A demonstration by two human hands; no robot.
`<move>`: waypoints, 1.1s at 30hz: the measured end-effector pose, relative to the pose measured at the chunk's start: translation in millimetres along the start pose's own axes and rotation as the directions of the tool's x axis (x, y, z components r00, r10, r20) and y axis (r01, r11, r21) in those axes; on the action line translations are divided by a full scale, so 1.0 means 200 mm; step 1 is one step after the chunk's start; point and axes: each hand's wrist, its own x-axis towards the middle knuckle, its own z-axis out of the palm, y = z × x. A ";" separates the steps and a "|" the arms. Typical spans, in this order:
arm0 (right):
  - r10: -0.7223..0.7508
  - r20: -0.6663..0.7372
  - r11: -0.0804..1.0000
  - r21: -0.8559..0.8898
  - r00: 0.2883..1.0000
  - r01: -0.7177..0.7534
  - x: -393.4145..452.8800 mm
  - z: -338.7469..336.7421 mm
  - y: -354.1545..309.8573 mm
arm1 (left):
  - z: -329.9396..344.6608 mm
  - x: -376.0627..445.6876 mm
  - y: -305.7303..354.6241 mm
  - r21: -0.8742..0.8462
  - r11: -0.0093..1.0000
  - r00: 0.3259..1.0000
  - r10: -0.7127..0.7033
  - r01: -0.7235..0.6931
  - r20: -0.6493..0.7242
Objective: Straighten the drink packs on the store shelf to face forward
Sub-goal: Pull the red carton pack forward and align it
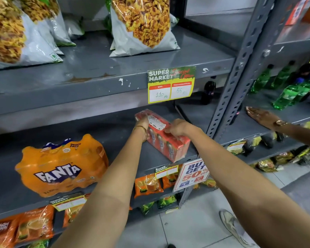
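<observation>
Head view, looking down at a grey metal store shelf with slotted uprights. The biggest thing on the middle shelf is an orange Fanta multipack, shrink-wrapped, sitting at the left near the front edge with its logo tilted. To its right, at the end of the same shelf by the upright, lies a red shrink-wrapped drink pack, angled so one corner points at the front edge. Both hands are on its far end: the left hand, a thin bangle at the wrist, grips the top left corner, fingers closed on the wrap, and the right hand is clenched on the top edge just beside the white label. Snack bags stand on the shelf above. A yellow and green price tag hangs from that shelf's lip. On the next bay, someone else's hand lies flat near green bottles.
</observation>
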 end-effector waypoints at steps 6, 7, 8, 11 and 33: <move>0.065 0.130 0.931 0.348 0.989 -0.107 -0.08 -0.02 0.00 | 0.05 0.04 0.02 -0.036 0.998 0.996 0.051 -0.048 0.077; 0.067 0.148 0.918 0.379 0.987 -0.119 -0.09 -0.01 0.01 | 0.06 0.05 0.03 -0.031 0.998 0.995 0.053 -0.050 0.089; 0.067 0.172 0.895 0.425 0.983 -0.135 -0.09 -0.01 0.02 | 0.06 0.05 0.04 -0.021 0.998 0.994 0.052 -0.051 0.100; 0.029 0.264 0.815 0.552 0.964 -0.176 -0.08 0.01 0.08 | 0.05 0.03 0.06 0.053 0.994 0.994 0.092 -0.095 0.060; -0.262 -0.145 0.914 -0.354 0.954 0.197 0.21 0.00 0.08 | -0.18 0.01 -0.15 0.812 0.523 0.956 0.256 -0.260 0.141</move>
